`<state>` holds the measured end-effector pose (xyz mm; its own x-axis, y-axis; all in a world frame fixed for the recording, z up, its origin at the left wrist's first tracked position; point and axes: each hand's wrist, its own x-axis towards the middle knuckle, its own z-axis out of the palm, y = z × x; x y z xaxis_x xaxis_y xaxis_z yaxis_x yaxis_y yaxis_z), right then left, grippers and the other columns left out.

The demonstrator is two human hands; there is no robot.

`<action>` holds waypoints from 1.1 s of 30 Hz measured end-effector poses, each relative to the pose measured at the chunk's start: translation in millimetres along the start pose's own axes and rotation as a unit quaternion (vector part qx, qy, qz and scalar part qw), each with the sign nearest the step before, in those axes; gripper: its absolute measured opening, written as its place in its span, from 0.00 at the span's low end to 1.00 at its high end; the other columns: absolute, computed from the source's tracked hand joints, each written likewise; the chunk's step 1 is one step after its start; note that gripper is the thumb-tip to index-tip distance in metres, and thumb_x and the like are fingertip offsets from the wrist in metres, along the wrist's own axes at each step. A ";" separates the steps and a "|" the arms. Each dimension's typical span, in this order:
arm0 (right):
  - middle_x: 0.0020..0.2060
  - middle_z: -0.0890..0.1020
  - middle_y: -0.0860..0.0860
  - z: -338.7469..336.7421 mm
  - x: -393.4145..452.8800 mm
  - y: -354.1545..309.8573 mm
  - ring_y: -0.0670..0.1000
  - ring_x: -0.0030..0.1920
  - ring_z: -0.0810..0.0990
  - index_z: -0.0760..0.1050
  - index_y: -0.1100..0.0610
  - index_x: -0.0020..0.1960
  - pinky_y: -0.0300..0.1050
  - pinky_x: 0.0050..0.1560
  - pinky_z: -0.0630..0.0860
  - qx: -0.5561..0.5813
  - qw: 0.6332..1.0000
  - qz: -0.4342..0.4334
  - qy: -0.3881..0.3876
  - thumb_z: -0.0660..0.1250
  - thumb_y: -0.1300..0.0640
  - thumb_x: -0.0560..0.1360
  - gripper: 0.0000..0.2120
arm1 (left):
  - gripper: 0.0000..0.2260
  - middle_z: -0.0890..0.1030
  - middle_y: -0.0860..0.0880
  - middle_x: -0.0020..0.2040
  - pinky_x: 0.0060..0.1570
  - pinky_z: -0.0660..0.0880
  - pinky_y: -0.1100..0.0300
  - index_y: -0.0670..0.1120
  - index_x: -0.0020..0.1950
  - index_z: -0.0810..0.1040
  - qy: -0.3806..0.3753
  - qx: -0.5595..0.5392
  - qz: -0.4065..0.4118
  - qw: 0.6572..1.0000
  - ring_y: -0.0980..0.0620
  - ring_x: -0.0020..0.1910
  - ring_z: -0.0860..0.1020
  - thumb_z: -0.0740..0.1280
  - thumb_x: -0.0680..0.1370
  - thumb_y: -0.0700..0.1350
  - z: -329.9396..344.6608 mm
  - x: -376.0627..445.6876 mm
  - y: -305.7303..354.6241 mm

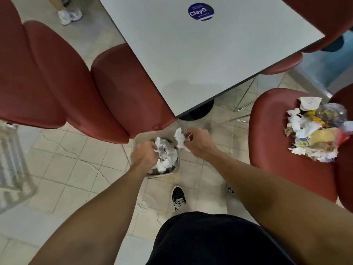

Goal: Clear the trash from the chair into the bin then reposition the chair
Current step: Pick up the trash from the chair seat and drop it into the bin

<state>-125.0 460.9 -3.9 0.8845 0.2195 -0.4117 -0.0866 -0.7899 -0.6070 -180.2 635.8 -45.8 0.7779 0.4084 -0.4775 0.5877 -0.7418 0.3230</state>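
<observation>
A small beige bin (138, 139) stands on the tiled floor below the table corner, filled with crumpled paper. My left hand (144, 154) is over the bin, fingers curled on white paper at its top. My right hand (198, 142) pinches a crumpled white tissue (180, 139) just above the bin's right rim. To the right, a red chair (277, 134) carries a heap of trash (316, 129): tissues, yellow wrappers, a clear plastic bag and a paper cup.
A grey table (200, 58) with a round blue sticker (201, 12) fills the upper middle. Red padded seats (57, 79) line the left. My black shoe (179, 197) is behind the bin. Another person's white shoe (69, 15) is at top left.
</observation>
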 end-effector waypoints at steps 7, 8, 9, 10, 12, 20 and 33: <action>0.40 0.76 0.49 33.0 6.8 -28.1 0.49 0.41 0.74 0.79 0.57 0.52 0.35 0.33 0.66 -0.019 0.999 -0.022 -0.044 0.66 0.63 0.73 0.09 | 0.10 0.79 0.48 0.56 0.46 0.71 0.58 0.55 0.52 0.79 -0.006 -0.026 -0.029 0.999 0.45 0.53 0.79 0.67 0.74 0.44 7.0 6.2 -28.7; 0.40 0.76 0.49 36.5 8.1 -30.4 0.49 0.41 0.75 0.78 0.57 0.52 0.35 0.33 0.66 -0.024 0.998 -0.023 -0.048 0.66 0.63 0.73 0.09 | 0.10 0.79 0.48 0.56 0.46 0.71 0.58 0.55 0.52 0.79 -0.004 -0.030 -0.032 0.999 0.45 0.53 0.78 0.67 0.73 0.43 6.9 6.9 -30.8; 0.40 0.76 0.49 40.8 9.1 -33.2 0.50 0.42 0.75 0.78 0.57 0.53 0.37 0.36 0.67 -0.029 0.998 -0.025 -0.054 0.67 0.62 0.72 0.09 | 0.11 0.79 0.49 0.56 0.47 0.72 0.58 0.55 0.52 0.79 -0.004 -0.035 -0.037 0.999 0.46 0.54 0.79 0.66 0.73 0.42 7.2 7.6 -34.2; 0.42 0.77 0.50 43.4 9.0 -35.0 0.50 0.43 0.76 0.78 0.56 0.54 0.39 0.39 0.69 -0.034 0.997 -0.027 -0.058 0.67 0.61 0.73 0.10 | 0.12 0.79 0.50 0.56 0.46 0.72 0.59 0.55 0.52 0.79 -0.004 -0.035 -0.041 0.999 0.46 0.53 0.79 0.66 0.72 0.41 7.0 7.8 -35.6; 0.50 0.78 0.51 48.6 8.0 -37.8 0.50 0.51 0.77 0.77 0.54 0.58 0.42 0.48 0.73 -0.046 0.996 -0.029 -0.073 0.66 0.59 0.73 0.13 | 0.13 0.80 0.50 0.56 0.44 0.71 0.59 0.55 0.53 0.80 -0.002 -0.033 -0.052 0.998 0.46 0.53 0.79 0.68 0.72 0.41 7.0 8.6 -39.4; 0.56 0.81 0.52 44.7 8.0 -36.5 0.53 0.56 0.78 0.77 0.53 0.60 0.40 0.49 0.71 -0.078 0.993 -0.036 -0.085 0.64 0.58 0.75 0.14 | 0.14 0.80 0.48 0.55 0.47 0.73 0.57 0.57 0.55 0.80 0.004 -0.016 -0.092 0.996 0.45 0.54 0.79 0.69 0.73 0.42 11.2 15.9 -49.9; 0.58 0.78 0.55 -47.1 11.1 68.1 0.54 0.59 0.76 0.75 0.54 0.63 0.46 0.59 0.72 -0.058 0.995 0.079 -0.009 0.65 0.55 0.75 0.16 | 0.12 0.82 0.46 0.54 0.54 0.76 0.53 0.53 0.53 0.81 -0.031 0.022 0.049 0.998 0.43 0.54 0.79 0.65 0.73 0.43 32.6 28.8 34.0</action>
<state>-99.5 382.6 -17.9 0.8553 0.0962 -0.5092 -0.1698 -0.8763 -0.4509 -145.0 605.0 -75.1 0.8156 0.2998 -0.4949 0.4976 -0.7998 0.3357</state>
